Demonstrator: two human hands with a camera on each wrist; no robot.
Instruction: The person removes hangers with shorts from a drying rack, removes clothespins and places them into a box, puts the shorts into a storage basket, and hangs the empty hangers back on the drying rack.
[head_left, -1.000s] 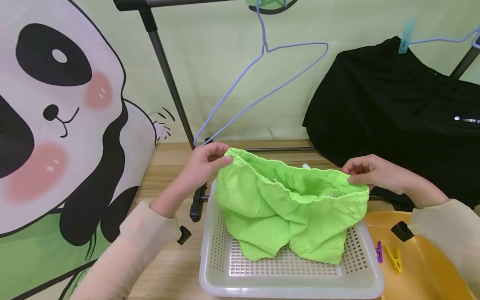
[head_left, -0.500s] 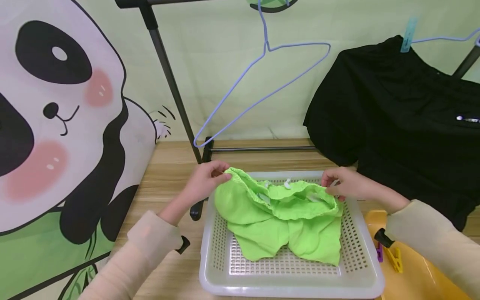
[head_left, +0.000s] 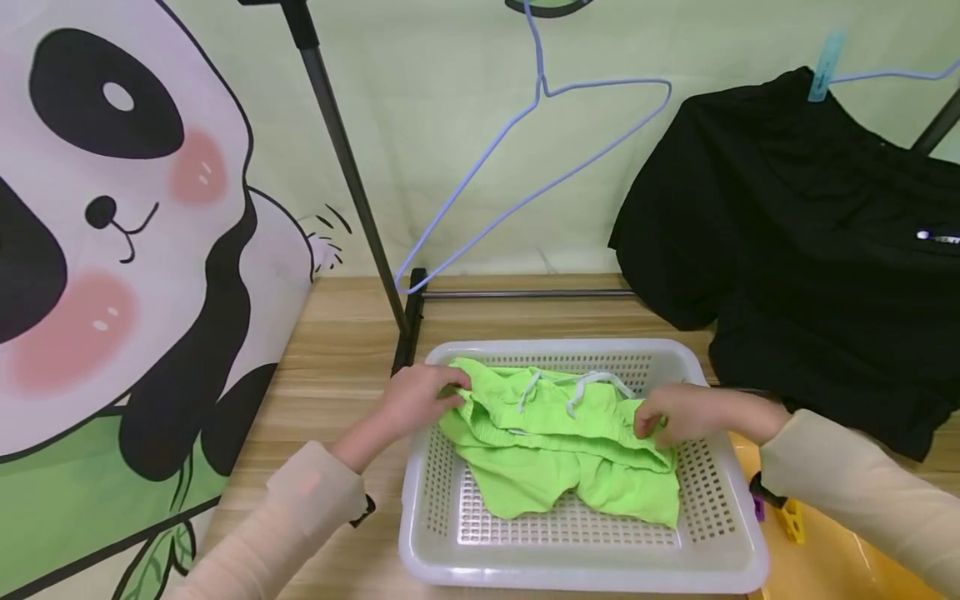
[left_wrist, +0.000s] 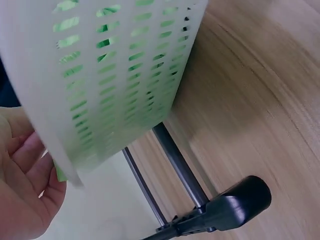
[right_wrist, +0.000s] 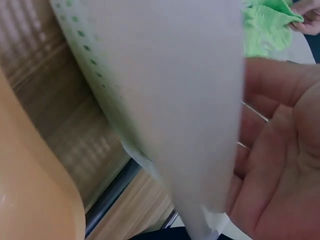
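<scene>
Bright green shorts (head_left: pixel 555 477) lie in a white perforated basket (head_left: pixel 585 575) in the head view, waistband toward the back and partly folded over. White drawstrings (head_left: pixel 579 392) show on top. My left hand (head_left: pixel 420 402) pinches the waistband's left end. At its right end, my right hand (head_left: pixel 693 412) grips the waistband with curled fingers. The left wrist view shows my left hand (left_wrist: pixel 27 185) at the basket rim, a bit of green cloth by the fingers. In the right wrist view the basket wall hides the fingertips of my right hand (right_wrist: pixel 280 155).
A blue wire hanger (head_left: pixel 480 158) hangs bare behind the basket. Black shorts (head_left: pixel 780 225) hang at right, held by a blue clothespin (head_left: pixel 827 67). An orange basin (head_left: pixel 840 554) with a yellow clothespin (head_left: pixel 792 521) stands right. The rack's post (head_left: pixel 348 167) rises at left.
Both hands have lowered the green shorts into the basket, and the right hand has moved left. The waistband, held open before, now lies flatter with its drawstrings showing.
</scene>
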